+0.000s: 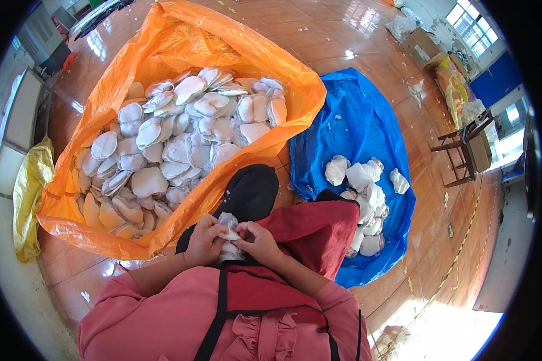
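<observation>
Over my lap, my left hand [203,242] and my right hand [257,241] pinch a small white soft piece [228,235] from both sides. A greyish, see-through part shows at its top, and white material hangs below my fingers. What exactly it is, I cannot make out. In front and to the left lies an orange bag [180,21], its mouth spread wide. Rounded white pads [190,90] fill it, many in paired lobes, with cream-coloured ones [109,216] along the near left side. White wrapped bundles [361,175] rest on a blue sheet or bag [350,126] at my right.
A wooden chair or stool [462,147] stands on the tiled floor at the far right. Beyond it are a cardboard box [420,47] and a yellow sack [451,90]. Another yellow sack [33,198] leans by the left wall. White scraps dot the floor.
</observation>
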`<act>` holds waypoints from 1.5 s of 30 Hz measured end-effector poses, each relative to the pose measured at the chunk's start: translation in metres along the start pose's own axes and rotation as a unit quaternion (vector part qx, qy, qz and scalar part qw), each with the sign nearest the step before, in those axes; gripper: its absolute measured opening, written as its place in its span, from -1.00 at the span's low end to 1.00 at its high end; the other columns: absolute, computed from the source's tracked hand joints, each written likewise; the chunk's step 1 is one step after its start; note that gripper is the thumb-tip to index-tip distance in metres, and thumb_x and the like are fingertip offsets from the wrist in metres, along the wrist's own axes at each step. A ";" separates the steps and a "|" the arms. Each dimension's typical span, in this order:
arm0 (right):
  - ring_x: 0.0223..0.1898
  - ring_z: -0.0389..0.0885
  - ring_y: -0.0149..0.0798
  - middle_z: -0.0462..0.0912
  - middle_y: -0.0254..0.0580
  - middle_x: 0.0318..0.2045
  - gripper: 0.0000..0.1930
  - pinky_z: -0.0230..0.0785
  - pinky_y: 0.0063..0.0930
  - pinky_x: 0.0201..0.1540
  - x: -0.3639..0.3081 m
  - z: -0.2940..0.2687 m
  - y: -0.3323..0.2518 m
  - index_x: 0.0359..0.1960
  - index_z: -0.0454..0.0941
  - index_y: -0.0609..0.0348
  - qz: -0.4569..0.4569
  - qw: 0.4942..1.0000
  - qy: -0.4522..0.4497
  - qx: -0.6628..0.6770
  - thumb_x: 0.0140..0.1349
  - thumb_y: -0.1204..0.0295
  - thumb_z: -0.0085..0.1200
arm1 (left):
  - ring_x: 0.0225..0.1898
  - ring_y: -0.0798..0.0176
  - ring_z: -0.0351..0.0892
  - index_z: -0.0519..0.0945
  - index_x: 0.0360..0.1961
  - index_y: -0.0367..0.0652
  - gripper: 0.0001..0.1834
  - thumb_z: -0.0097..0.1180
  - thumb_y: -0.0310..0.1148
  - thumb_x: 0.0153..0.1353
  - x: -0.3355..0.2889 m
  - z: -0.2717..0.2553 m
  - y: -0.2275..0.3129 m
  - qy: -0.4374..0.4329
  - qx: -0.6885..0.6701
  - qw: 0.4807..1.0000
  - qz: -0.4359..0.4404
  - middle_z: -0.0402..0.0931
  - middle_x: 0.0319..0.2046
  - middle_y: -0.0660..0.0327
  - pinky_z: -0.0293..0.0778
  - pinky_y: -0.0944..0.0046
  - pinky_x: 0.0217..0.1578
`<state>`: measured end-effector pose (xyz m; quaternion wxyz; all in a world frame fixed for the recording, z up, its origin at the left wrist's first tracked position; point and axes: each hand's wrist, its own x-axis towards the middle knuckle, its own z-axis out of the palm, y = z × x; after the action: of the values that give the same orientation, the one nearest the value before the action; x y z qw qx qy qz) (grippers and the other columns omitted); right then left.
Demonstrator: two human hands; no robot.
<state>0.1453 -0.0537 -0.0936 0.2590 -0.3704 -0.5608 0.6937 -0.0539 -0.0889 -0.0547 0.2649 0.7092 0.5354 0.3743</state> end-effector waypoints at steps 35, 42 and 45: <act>-0.15 0.58 -0.21 0.56 -0.23 -0.25 -0.78 0.45 -0.42 -0.06 -0.001 -0.003 -0.022 -0.25 0.62 0.10 -0.242 0.964 -0.038 -0.105 0.05 0.60 0.31 | -0.13 0.01 0.63 0.59 0.02 -0.08 -0.56 0.16 -0.06 0.20 0.070 -0.068 0.012 -0.409 0.029 0.906 -0.105 0.64 -0.14 0.07 0.49 0.14 -0.09; -0.19 0.58 -0.19 0.57 -0.24 -0.27 -0.78 0.45 -0.43 -0.11 -0.003 0.001 -0.022 -0.30 0.56 0.11 -0.236 0.968 0.007 -0.089 0.04 0.62 0.31 | -0.19 0.04 0.63 0.63 -0.12 -0.10 -0.66 0.11 -0.08 0.29 0.092 -0.062 0.010 -0.482 0.005 0.874 -0.060 0.64 -0.28 0.10 0.48 0.14 -0.15; -0.20 0.57 -0.18 0.57 -0.24 -0.30 -0.77 0.44 -0.42 -0.13 -0.003 0.001 -0.021 -0.32 0.52 0.12 -0.234 0.967 0.014 -0.097 0.04 0.63 0.30 | -0.23 0.06 0.63 0.64 -0.19 -0.13 -0.72 0.10 -0.15 0.30 0.084 -0.056 0.009 -0.438 0.001 0.897 -0.056 0.63 -0.33 0.12 0.48 0.15 -0.20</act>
<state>0.1451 -0.0518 -0.0726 0.3845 -0.2619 -0.6926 0.5512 -0.0824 -0.0118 0.0053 0.4927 0.7705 0.4043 0.0100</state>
